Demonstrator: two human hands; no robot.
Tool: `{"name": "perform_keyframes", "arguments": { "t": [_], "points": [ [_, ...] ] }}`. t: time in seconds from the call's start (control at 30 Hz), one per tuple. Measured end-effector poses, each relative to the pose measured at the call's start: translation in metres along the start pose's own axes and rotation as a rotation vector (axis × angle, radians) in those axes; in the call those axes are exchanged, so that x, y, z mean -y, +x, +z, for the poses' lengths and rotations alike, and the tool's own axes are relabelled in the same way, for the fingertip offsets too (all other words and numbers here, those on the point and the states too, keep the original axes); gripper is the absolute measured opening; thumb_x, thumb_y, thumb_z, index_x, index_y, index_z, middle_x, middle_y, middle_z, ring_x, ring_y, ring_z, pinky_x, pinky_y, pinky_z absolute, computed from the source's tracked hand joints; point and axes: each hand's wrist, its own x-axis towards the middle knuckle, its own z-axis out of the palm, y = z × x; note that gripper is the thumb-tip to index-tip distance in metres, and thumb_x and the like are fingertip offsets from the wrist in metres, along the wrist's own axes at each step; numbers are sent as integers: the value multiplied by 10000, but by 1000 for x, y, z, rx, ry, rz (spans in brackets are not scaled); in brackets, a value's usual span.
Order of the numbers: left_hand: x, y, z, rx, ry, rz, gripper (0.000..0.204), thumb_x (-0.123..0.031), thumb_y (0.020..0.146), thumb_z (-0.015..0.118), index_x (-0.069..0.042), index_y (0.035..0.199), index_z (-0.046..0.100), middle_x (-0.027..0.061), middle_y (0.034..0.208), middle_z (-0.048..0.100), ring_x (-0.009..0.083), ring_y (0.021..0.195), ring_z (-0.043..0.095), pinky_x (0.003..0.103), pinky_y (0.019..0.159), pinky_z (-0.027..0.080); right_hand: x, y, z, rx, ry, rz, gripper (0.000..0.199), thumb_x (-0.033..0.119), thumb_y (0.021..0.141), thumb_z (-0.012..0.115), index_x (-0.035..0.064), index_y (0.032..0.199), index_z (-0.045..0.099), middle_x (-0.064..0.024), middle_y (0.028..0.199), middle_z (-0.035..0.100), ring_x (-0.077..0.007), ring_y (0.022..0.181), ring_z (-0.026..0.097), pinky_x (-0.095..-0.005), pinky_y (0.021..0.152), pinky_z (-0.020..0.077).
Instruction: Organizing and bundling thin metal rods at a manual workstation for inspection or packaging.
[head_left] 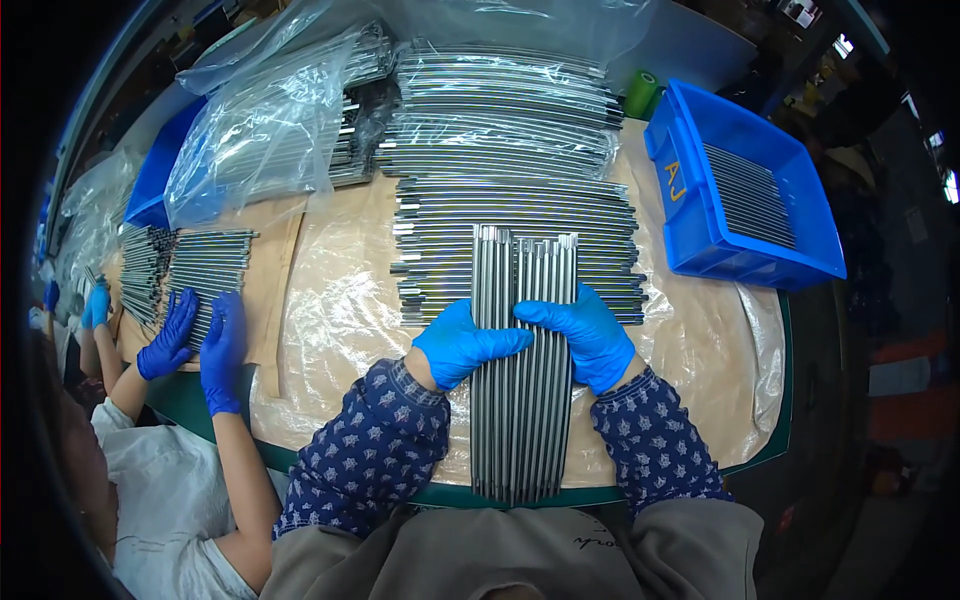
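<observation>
A bundle of slim metal rods lies lengthwise in front of me, its near end close to my body. My left hand, in a light blue glove, grips the bundle's left side with the thumb laid across the top. From the right, my right hand, gloved the same way, clasps it with its thumb also over the rods. The fingers of both hands are partly hidden behind the bundle. Just beyond it, a wide layer of metal rods lies crosswise on the table.
Plastic-covered rods fill the back. At right stands a blue bin holding rods, near a green roll. A clear plastic bag covers rods at back left. On the left, a co-worker's dark blue gloved hands touch more rods.
</observation>
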Motion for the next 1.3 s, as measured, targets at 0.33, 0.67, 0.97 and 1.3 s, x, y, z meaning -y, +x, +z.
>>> {"name": "perform_keyframes", "arguments": {
  "t": [0.33, 0.67, 0.97, 1.3],
  "points": [
    [9, 3, -4, -31, -60, 27, 415, -126, 721, 686, -17, 1081, 511, 107, 968, 599, 179, 849, 597, 284, 760, 494, -4, 1, -16, 43, 78, -30, 332, 72, 747, 612, -3, 1058, 523, -110, 929, 606, -177, 762, 620, -267, 674, 523],
    [3, 2, 2, -35, -70, -3, 365, -82, 731, 665, -15, 1062, 527, 101, 974, 599, 177, 837, 598, 282, 748, 497, -3, 1, -5, -26, 22, -16, 273, 50, 749, 630, 3, 1008, 556, -111, 887, 620, -170, 743, 627, -274, 651, 536],
    [7, 4, -3, -17, -140, 5, 331, -39, 730, 648, -17, 1038, 529, 95, 884, 619, 177, 754, 618, 286, 669, 527, -2, 1, -12, 68, 169, 53, 207, 145, 794, 554, -3, 934, 583, -99, 776, 609, -178, 651, 610, -286, 576, 532],
    [4, 3, -2, 45, -140, 5, 297, -94, 774, 621, -4, 1039, 520, 107, 883, 608, 183, 736, 613, 291, 634, 534, -1, 9, -21, 127, 205, 1, 175, 168, 858, 479, 23, 918, 557, 12, 519, 429, -81, 439, 401, -217, 425, 352]
  ]
}}
